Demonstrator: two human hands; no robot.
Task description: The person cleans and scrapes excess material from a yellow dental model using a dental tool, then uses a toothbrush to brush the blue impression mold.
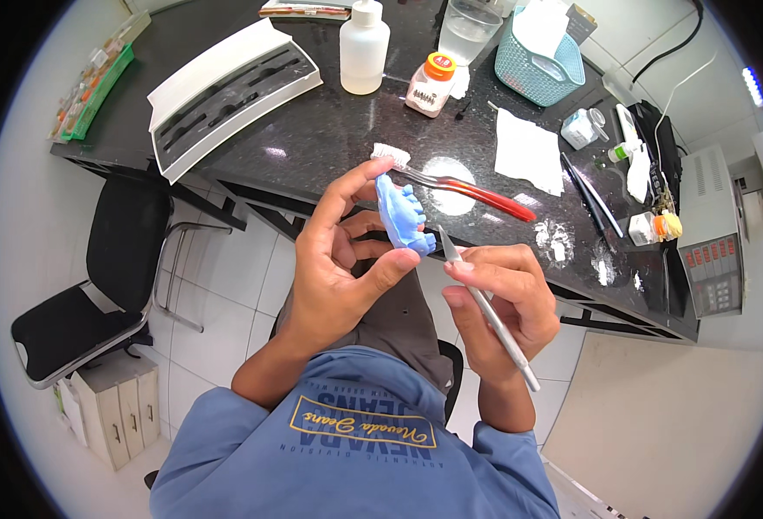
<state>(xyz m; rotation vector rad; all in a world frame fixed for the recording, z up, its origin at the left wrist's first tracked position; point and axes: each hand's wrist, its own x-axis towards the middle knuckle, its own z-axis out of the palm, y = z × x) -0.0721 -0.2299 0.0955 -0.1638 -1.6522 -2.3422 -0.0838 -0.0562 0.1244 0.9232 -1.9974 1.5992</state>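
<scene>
My left hand [334, 246] holds up a blue dental cast [401, 216] by its edges, thumb below and fingertip on top. The row of moulded teeth on it faces right. In my right hand [507, 298] is a craft knife [492, 316] with a slim silver handle, gripped like a pen. Its pointed blade is close to the lower teeth of the cast; whether it touches them I cannot tell. Just behind the cast, on the black table, lies a red-handled toothbrush [485, 197] with white bristles.
A plastic bottle [364, 52], an orange-capped jar [430, 85] and a teal basket [539, 65] stand at the back of the table [312, 130]. A white tray [234, 95] is at left, a paper towel [528, 151] and white powder [556, 244] at right. A black chair [118, 242] stands left.
</scene>
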